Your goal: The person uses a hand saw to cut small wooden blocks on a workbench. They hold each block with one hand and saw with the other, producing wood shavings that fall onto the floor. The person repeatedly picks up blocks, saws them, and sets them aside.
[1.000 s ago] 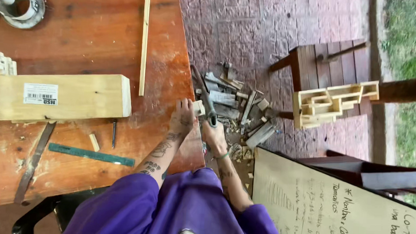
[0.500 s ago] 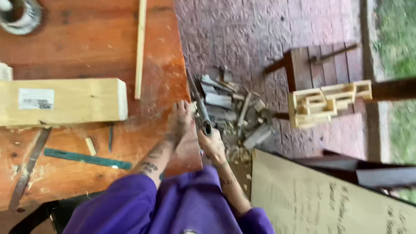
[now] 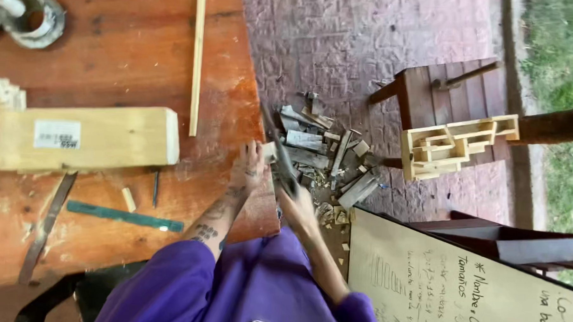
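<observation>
Soft, even daylight without hard shadows; the right hand (image 3: 296,202) is motion-blurred, the rest fairly sharp.

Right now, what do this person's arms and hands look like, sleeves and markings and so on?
Both arms come out of short purple sleeves. The left hand is bare, and dark tattoos run along its forearm to the hand. The right hand is bare too, blurred, with no glove, watch or ring that can be made out.

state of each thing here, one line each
left hand: pressing a small wood piece at the table edge
right hand: gripping a saw, blade angled across the wood piece
wood block: lying flat on the table
thin wood strip: lying flat, lengthwise
green ruler: lying flat
offcuts pile: scattered on the floor
slatted wood frame: resting on a stool
</observation>
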